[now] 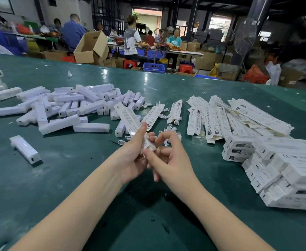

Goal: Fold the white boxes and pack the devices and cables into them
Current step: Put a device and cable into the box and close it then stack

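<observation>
Head view: the green bench (76, 178) is spread with a heap of wrapped devices (67, 105) on the left, flat unfolded boxes (221, 115) and stacked packed boxes (284, 169) on the right, so supplies are kept within reach. A white box (130, 122) is held tilted above the bench in the curled grip of the left hand (132, 156), presumably so its near end can be worked by the right hand (170, 156), whose fingertips are pinched at that end; loose cables (168, 131) lie just behind.

Was a packing workshop/warehouse floor: long green table (148, 82), cardboard cartons (90, 47), blue crates (153, 67), workers seated on red stools (184, 68) at benches.
</observation>
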The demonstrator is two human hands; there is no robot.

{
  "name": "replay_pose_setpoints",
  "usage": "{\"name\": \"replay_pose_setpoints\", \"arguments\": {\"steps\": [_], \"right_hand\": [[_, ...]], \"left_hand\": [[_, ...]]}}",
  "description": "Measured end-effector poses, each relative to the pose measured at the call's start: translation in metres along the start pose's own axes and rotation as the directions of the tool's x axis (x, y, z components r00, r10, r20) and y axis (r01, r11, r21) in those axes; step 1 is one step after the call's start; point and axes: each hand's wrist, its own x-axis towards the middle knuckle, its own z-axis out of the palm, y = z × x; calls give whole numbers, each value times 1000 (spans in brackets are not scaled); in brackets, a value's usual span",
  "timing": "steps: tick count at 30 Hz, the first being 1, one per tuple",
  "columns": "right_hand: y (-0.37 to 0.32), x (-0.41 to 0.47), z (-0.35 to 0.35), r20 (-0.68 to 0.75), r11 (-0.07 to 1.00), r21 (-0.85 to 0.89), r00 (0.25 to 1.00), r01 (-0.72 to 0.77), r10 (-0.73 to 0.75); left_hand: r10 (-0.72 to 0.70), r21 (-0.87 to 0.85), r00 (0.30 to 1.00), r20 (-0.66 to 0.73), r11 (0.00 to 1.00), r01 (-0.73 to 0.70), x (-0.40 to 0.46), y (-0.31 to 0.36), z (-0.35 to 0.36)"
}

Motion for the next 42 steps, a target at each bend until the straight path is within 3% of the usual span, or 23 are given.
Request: {"name": "replay_pose_setpoints", "arguments": {"steps": [8,16,21,26,30,32,34,35,37,40,42], "right_hand": [[-2,0,0,34,1000,6,999,27,-28],[0,1,0,-33,999,-36,999,7,-8],[7,5,-4,-190,985,-165,982,-41,9],[10,9,-12,-135,980,-158,986,-119,98],[7,8,-13,-116,961,-268,993,-63,33],[7,8,-13,-94,952,-305,996,-29,0],[6,8,-12,-68,939,-344,998,-20,-3],[6,8,-12,-67,935,-354,998,-25,2],[7,8,-13,-82,936,-351,997,-36,7],[11,10,-18,-124,937,-347,992,-43,0],[12,12,-24,-152,941,-335,988,-53,1]], "left_hand": [[-40,2,999,30,999,40,-5,3,-1],[-19,16,992,124,1000,17,-5,-1,-1],[-31,-214,990,139,975,61,-6,-2,-1],[-97,-18,972,214,994,104,-6,-2,-3],[-130,-36,958,254,989,144,-8,0,-3],[-83,-11,974,210,996,87,-7,0,-4],[41,147,997,59,988,-49,-2,-1,-7],[152,293,987,-51,947,-131,2,0,-11],[450,621,868,-211,747,-237,11,4,-23],[727,921,674,-134,342,-185,16,13,-43],[730,965,680,-63,219,-146,22,16,-54]]}}
